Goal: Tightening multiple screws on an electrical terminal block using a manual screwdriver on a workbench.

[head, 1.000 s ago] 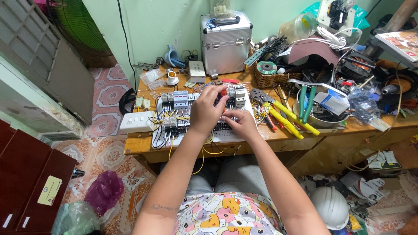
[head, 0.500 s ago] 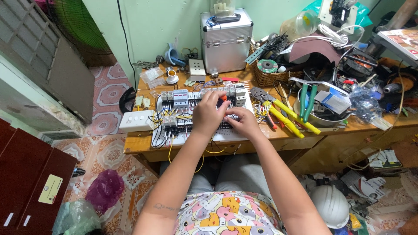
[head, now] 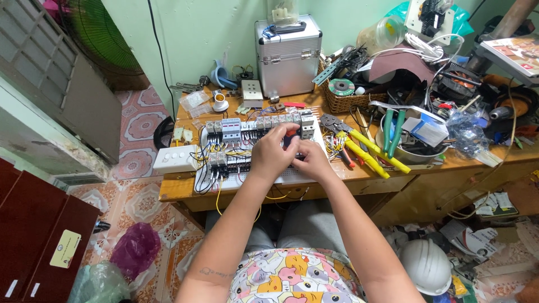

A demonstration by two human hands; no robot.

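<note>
Both hands on the white perforated wiring board (head: pixel 292 175) packed with grey breakers, near the wooden desk (head: pixel 174 191) front edge. Left hand (head: pixel 270 152) curled, fingertips pinching something small and red; right hand (head: pixel 310 160) half-closed beside it, grip hard to tell.

A cluttered wooden desk (head: pixel 179 193) stands against a green wall. On it lie a white wiring board (head: pixel 292 175), a silver case (head: pixel 289 56), a wicker basket (head: pixel 342 104) and yellow-handled pliers (head: pixel 365 156)

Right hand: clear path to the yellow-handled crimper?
Probably yes. The right hand is on the wiring board; the yellow-handled crimper lies just to its right on the desk, uncovered.
</note>
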